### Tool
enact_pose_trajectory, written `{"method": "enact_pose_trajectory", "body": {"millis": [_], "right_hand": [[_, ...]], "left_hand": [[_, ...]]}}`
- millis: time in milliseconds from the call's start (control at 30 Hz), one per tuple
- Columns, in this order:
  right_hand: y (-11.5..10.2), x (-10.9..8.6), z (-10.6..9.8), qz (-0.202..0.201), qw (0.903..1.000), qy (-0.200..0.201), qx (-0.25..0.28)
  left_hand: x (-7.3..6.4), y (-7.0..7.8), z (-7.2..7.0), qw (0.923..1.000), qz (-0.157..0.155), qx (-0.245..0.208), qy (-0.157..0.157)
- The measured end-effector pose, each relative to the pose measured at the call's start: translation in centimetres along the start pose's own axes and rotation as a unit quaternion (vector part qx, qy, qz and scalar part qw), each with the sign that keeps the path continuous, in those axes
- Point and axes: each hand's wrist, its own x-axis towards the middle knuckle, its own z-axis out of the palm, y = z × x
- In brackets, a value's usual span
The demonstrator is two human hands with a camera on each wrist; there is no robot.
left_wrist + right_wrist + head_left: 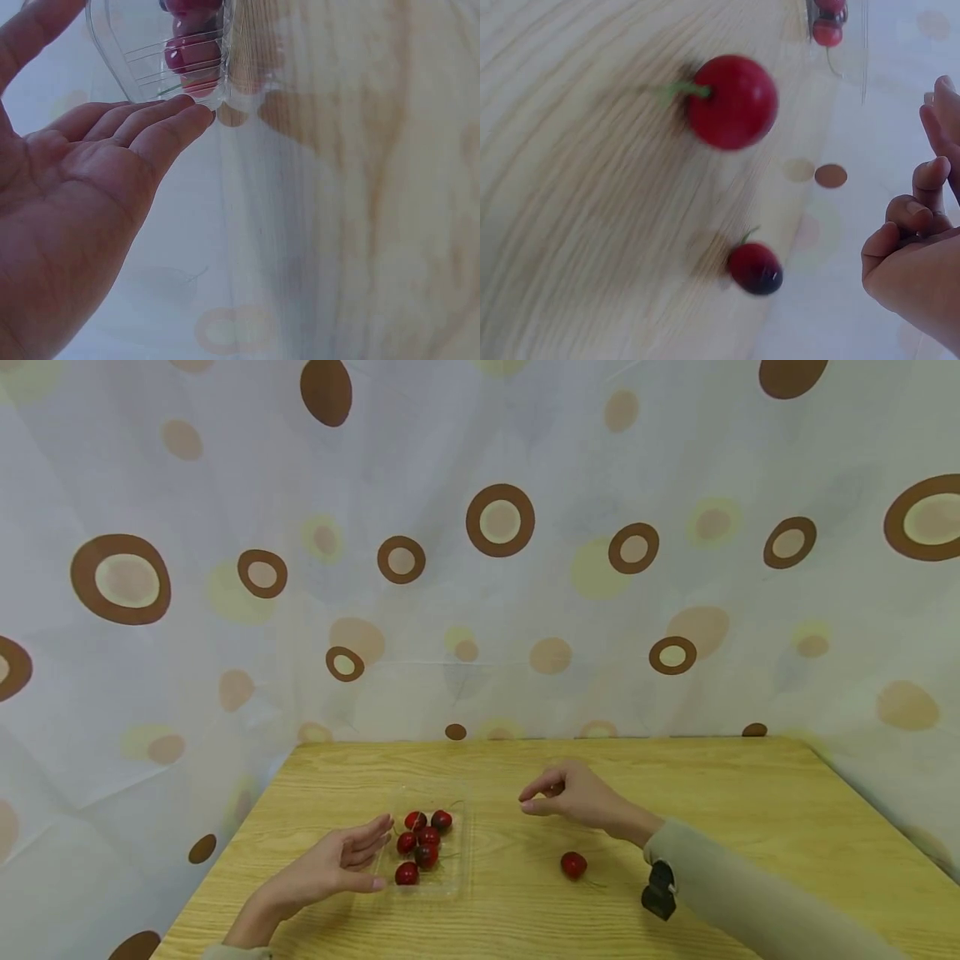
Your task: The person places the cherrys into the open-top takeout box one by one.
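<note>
Several dark red cherries [427,857] lie in a clear plastic tray [442,891] on the wooden table. My left hand [330,870] is at the tray's left side, thumb apart from the fingers. In the left wrist view its fingertips [191,112] are right at the tray's wall. To the right of the tray, my right hand [573,795] hovers over the table, index finger and thumb extended, other fingers curled, nothing seen between them. A loose cherry [573,865] with a stem lies below that hand. Another loose cherry [755,268] shows in the right wrist view; the head view hides it.
The wooden table [720,827] reaches back to a white curtain [570,460] printed with brown rings and dots, which also hangs along both sides. A black device [660,891] is strapped on the right wrist.
</note>
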Motion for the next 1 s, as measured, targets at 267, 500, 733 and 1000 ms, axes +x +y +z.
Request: {"method": "enact_pose_trajectory", "body": {"millis": [267,500,733,1000], "right_hand": [[1.4,-4.1,-2.6,0.038,0.9992,0.01,0.006],[2.5,-7.1,-3.3,0.058,0.9978,0.003,0.033],[3.8,-8.9,-2.5,0.087,0.9956,0.005,0.035],[4.3,-10.0,-1.5,0.064,0.9977,-0.002,0.022]], "left_hand": [[0.0,0.0,0.3,1.0,0.001,-0.003,0.002],[0.0,-0.1,0.3,1.0,0.0,0.0,0.001],[0.0,-0.2,0.3,1.0,-0.007,-0.005,-0.001],[0.0,-0.1,0.4,1.0,0.001,-0.004,0.002]]}}
